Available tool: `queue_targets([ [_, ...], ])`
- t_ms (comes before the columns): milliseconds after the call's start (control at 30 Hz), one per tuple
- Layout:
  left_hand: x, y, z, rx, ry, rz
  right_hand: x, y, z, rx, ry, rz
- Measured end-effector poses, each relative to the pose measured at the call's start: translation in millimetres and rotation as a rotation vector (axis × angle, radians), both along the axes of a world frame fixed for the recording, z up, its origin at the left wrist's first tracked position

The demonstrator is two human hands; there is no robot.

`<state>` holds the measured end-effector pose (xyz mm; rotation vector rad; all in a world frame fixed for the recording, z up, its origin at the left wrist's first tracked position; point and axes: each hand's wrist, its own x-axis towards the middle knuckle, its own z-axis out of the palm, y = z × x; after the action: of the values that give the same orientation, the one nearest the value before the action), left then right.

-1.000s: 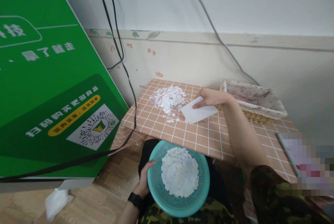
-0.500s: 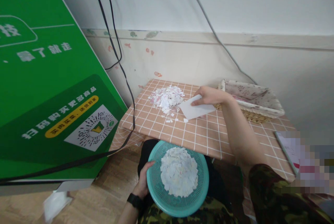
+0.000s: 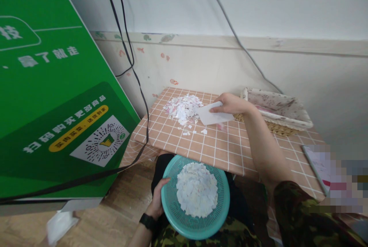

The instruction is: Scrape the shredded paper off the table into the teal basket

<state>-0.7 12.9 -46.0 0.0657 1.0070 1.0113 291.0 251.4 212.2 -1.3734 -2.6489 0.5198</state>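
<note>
"Recording left hand (image 3: 158, 198): state?"
"Gripping rim of teal plastic colander (image 3: 170, 208), paper scraps (image 3: 197, 189) heaped inside, below edge of worktop (image 3: 215, 147)."
"Right hand (image 3: 232, 103)?"
"Pinching white sheet (image 3: 215, 117), just beside loose scrap pile (image 3: 183, 107) on worktop."
"Lettering?"
"Green panel (image 3: 34, 86), far left: 扫码购买更多商品, plus QR code (image 3: 99, 141)."

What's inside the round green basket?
The green basket holds a heap of small pale paper scraps. They cover the middle of its bottom, so what's underneath can't be seen.

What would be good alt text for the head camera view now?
The right hand holds a white sheet beside a heap of paper scraps on a checked table; the left hand holds a teal basket of more scraps by its rim.
</note>
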Motion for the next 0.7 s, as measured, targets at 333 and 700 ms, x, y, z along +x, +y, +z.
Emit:
queue_targets([
  [333,-0.5,-1.3,-4.2,0.022,0.015,0.018,-6.1,-1.3,-1.8,-0.038,0.018,-0.008],
  [700,0.9,-0.6,0.8,-0.006,0.016,0.001,-7.3,-1.9,-2.0,-0.061,0.022,0.006],
])
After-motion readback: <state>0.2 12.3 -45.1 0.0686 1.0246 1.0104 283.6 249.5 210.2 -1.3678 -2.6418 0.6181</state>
